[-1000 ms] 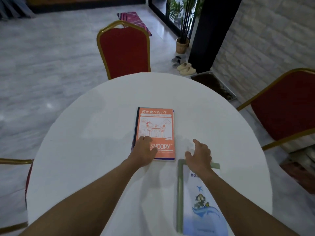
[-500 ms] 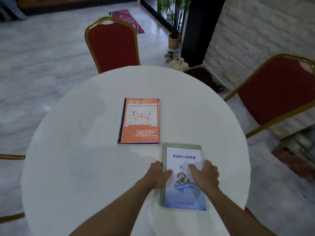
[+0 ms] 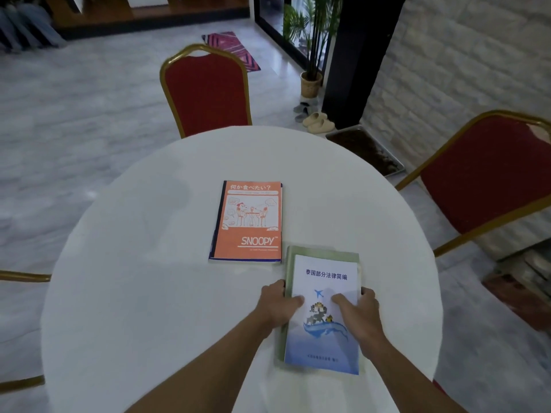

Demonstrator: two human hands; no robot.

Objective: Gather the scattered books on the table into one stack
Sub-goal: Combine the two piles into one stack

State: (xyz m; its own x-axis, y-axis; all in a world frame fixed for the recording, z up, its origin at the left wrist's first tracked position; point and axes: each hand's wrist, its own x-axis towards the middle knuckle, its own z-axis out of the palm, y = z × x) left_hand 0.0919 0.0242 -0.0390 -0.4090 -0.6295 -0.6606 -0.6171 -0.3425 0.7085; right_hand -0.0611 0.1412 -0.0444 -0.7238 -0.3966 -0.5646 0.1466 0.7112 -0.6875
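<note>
An orange Snoopy book [image 3: 249,222] lies flat near the middle of the round white table [image 3: 134,293], on top of a dark blue book whose edge shows along its left side. Nearer to me, to its right, a white-and-blue booklet [image 3: 325,281] rests on a larger green book [image 3: 323,251]. My left hand [image 3: 278,304] grips the left edge of that pair, thumb on the cover. My right hand [image 3: 356,311] grips the right edge, thumb on the cover too.
A red chair [image 3: 207,90] with a gold frame stands at the table's far side, a second one [image 3: 489,177] at the right. A gold chair frame [image 3: 24,277] shows at the left edge. Slippers [image 3: 317,122], a potted plant [image 3: 310,81] and a tray [image 3: 368,150] sit on the floor beyond.
My left hand left the orange book and both hands came onto the white-and-blue booklet and green book. The view shifted so that pair now lies fully in sight.
</note>
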